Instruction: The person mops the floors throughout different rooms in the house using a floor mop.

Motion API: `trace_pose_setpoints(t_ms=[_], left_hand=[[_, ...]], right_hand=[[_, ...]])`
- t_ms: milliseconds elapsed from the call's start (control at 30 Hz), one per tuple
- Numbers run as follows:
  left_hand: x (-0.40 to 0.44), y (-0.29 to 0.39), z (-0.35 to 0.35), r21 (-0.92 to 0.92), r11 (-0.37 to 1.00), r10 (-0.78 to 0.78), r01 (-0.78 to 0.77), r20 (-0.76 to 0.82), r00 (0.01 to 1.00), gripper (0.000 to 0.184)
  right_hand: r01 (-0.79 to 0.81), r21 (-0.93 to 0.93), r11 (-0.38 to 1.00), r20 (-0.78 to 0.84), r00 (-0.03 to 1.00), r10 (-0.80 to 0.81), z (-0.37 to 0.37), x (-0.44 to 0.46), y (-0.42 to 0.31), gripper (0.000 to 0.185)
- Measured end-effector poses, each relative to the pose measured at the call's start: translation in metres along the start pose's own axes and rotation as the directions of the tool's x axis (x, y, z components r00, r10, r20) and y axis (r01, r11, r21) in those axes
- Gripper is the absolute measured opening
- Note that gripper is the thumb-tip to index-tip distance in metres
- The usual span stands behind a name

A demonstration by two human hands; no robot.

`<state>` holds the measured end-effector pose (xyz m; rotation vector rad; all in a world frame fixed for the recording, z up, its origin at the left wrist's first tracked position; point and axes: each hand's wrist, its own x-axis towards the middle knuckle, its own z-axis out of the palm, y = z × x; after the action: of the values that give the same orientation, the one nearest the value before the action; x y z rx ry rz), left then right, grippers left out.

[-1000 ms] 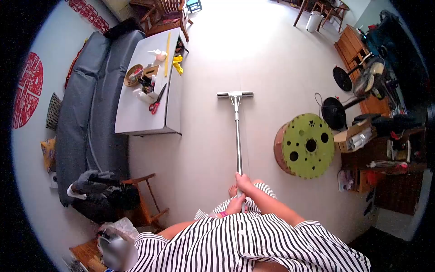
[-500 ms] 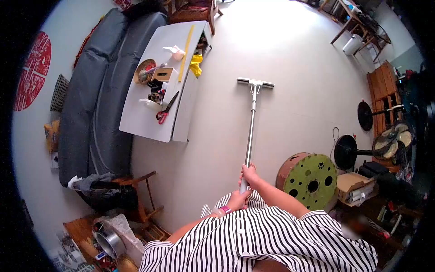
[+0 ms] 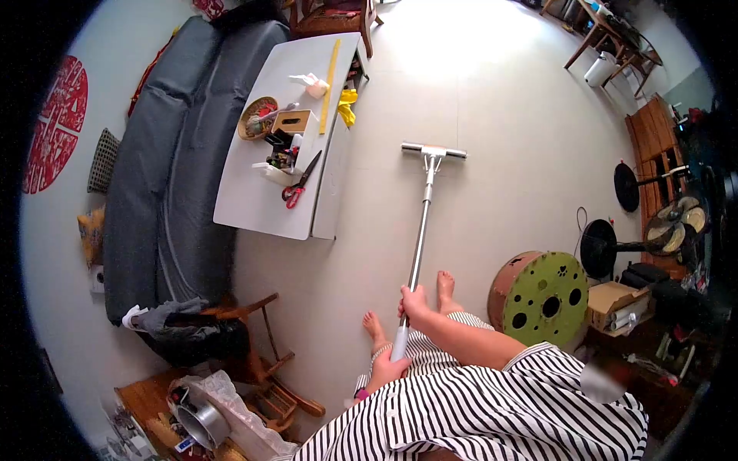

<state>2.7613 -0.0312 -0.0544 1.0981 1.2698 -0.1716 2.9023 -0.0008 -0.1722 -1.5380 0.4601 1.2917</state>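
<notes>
A mop [image 3: 420, 242] with a long metal pole and a wide flat head [image 3: 433, 151] stretches out ahead of me, its head on the floor. My right hand [image 3: 413, 303] is wrapped round the pole partway up. Lower down, my left hand [image 3: 387, 372] grips the pale grip end close to my body. A pink band shows at the left wrist, partly hidden by the striped clothing. Both my bare feet stand on the floor just beyond the hands.
To the left, a white table [image 3: 257, 207] holds scissors, a basket and a tissue box, beside a grey sofa [image 3: 142, 177]. A green-topped round drum [image 3: 538, 307] stands close on my right, near fans [image 3: 597, 248] and a cardboard box [image 3: 611, 300]. A wooden chair [image 3: 269, 361] lies lower left.
The mop's grip end and my hands have moved left and a little towards me. The mop head sits slightly lower in view. My feet have come into sight.
</notes>
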Motion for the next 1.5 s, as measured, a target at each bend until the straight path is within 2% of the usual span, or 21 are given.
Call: trace_pose_setpoints(t_ms=[133,200,267,300,433,500,533,600,633,667,733,767,867,900,1033,1133,1200,1267,1333,1433,1500], left_hand=[[-0.020,-0.068,-0.088,0.129,0.991,0.021,-0.016,-0.041,0.999,0.026],[-0.045,-0.071,-0.132,0.120,0.992,-0.033,0.036,-0.026,0.999,0.030],[-0.051,-0.119,-0.178,0.158,0.987,0.022,-0.016,-0.032,0.999,0.031],[-0.052,-0.135,-0.199,0.199,0.978,0.072,-0.061,-0.048,0.996,0.033],[-0.077,-0.138,-0.267,0.325,0.945,-0.016,0.023,-0.022,1.000,0.039],[-0.091,-0.141,-0.288,0.352,0.920,-0.155,0.172,-0.075,0.985,0.040],[-0.096,-0.137,-0.295,0.302,0.945,-0.120,0.124,-0.032,0.992,0.039],[-0.087,-0.140,-0.309,0.380,0.921,-0.088,0.084,-0.007,0.996,0.038],[-0.080,-0.134,-0.306,0.360,0.921,-0.137,0.145,-0.049,0.989,0.037],[-0.048,-0.148,-0.311,0.386,0.922,-0.032,0.035,-0.013,0.999,0.037],[-0.030,-0.145,-0.310,0.369,0.929,0.036,-0.033,0.000,0.999,0.037],[-0.028,-0.132,-0.310,0.380,0.921,0.075,-0.086,0.042,0.996,0.035],[-0.027,-0.062,-0.296,0.343,0.939,0.018,-0.038,0.060,0.998,0.030],[-0.024,-0.035,-0.287,0.283,0.949,0.108,-0.138,0.120,0.987,0.025],[0.037,0.019,-0.251,0.222,0.967,0.081,-0.122,0.184,0.979,0.018],[0.081,0.081,-0.217,0.108,0.992,0.037,-0.058,0.184,0.982,0.014],[0.120,0.125,-0.200,0.132,0.990,0.006,-0.042,0.257,0.966,0.012],[0.150,0.163,-0.186,0.134,0.990,0.003,-0.036,0.239,0.971,0.013],[0.176,0.197,-0.177,0.128,0.991,0.001,-0.032,0.229,0.973,0.014],[0.178,0.216,-0.169,0.164,0.986,-0.040,0.008,0.194,0.980,0.015],[0.167,0.215,-0.174,0.099,0.994,0.021,-0.042,0.206,0.978,0.015]], right_hand=[[-0.002,-0.003,1.000,0.068,0.998,0.002,0.065,-0.017,0.084,0.018],[0.037,0.137,0.990,0.048,0.998,-0.044,0.104,-0.017,0.135,0.018],[-0.024,0.014,1.000,0.117,0.993,0.022,0.133,-0.037,0.164,0.017],[0.011,0.054,0.998,0.101,0.995,-0.017,0.150,-0.049,0.176,0.017],[-0.074,0.057,0.996,0.180,0.982,0.063,0.202,-0.070,0.214,0.020],[-0.209,0.046,0.977,0.203,0.959,0.196,0.217,-0.095,0.217,0.022],[-0.213,0.055,0.976,0.198,0.960,0.198,0.223,-0.096,0.220,0.022],[-0.231,0.080,0.970,0.216,0.954,0.210,0.232,-0.093,0.219,0.023],[-0.211,0.097,0.973,0.217,0.958,0.187,0.234,-0.089,0.212,0.022],[-0.195,0.097,0.976,0.223,0.960,0.170,0.236,-0.068,0.202,0.020],[-0.187,0.126,0.974,0.175,0.971,0.163,0.238,-0.064,0.184,0.019],[-0.186,0.133,0.973,0.175,0.971,0.162,0.239,-0.061,0.173,0.019],[-0.097,0.202,0.974,0.138,0.988,0.070,0.241,-0.051,0.138,0.017],[-0.039,0.151,0.988,0.112,0.994,0.022,0.240,-0.039,0.124,0.018],[0.052,0.050,0.997,0.001,0.999,-0.052,0.228,0.022,0.049,0.021],[0.004,0.023,1.000,0.050,0.999,-0.005,0.212,0.086,-0.017,0.020],[0.012,0.142,0.990,0.009,1.000,-0.014,0.209,0.099,-0.076,0.020],[0.046,0.082,0.996,0.051,0.997,-0.050,0.206,0.130,-0.124,0.018],[0.045,0.145,0.988,0.064,0.996,-0.055,0.205,0.154,-0.160,0.018],[0.041,0.176,0.984,0.018,0.999,-0.044,0.205,0.155,-0.176,0.018],[0.076,0.123,0.989,-0.012,0.997,-0.076,0.209,0.146,-0.165,0.019]])
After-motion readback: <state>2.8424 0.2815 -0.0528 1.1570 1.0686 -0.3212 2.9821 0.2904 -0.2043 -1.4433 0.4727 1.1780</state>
